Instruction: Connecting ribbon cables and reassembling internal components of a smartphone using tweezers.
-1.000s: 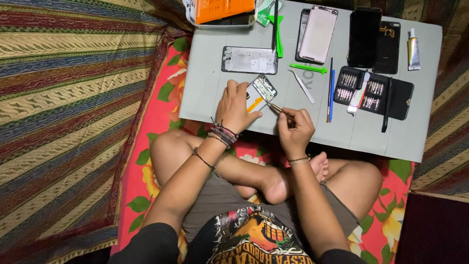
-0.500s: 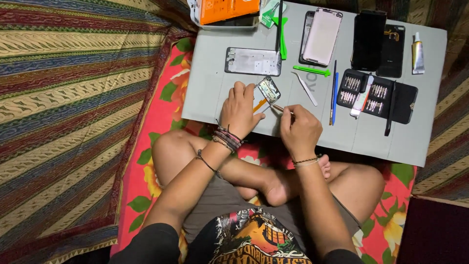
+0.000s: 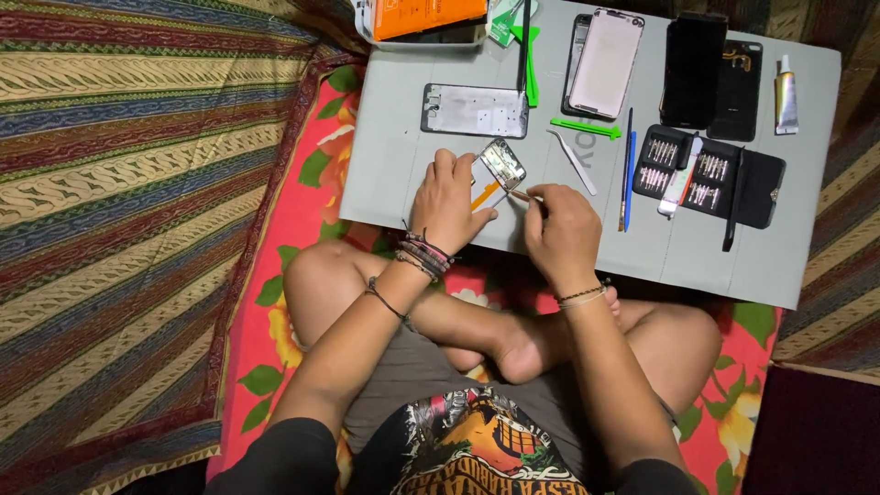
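Your left hand (image 3: 446, 203) presses down on a small phone part (image 3: 500, 170), fingers spread flat across it so it stays put on the grey mat (image 3: 394, 165). Your right hand (image 3: 561, 234) has its fingers pinched narrow around a thin tool (image 3: 521, 194) whose tip meets the part's lower edge. The part lies near the mat's front edge, just above your crossed legs. Bare mat lies left of the part; to its right, tweezers (image 3: 573, 160) and a bit case (image 3: 710, 179) limit sideways room.

Two hands (image 3: 449, 203), one glue tube (image 3: 785, 82), one bit case (image 3: 710, 174).
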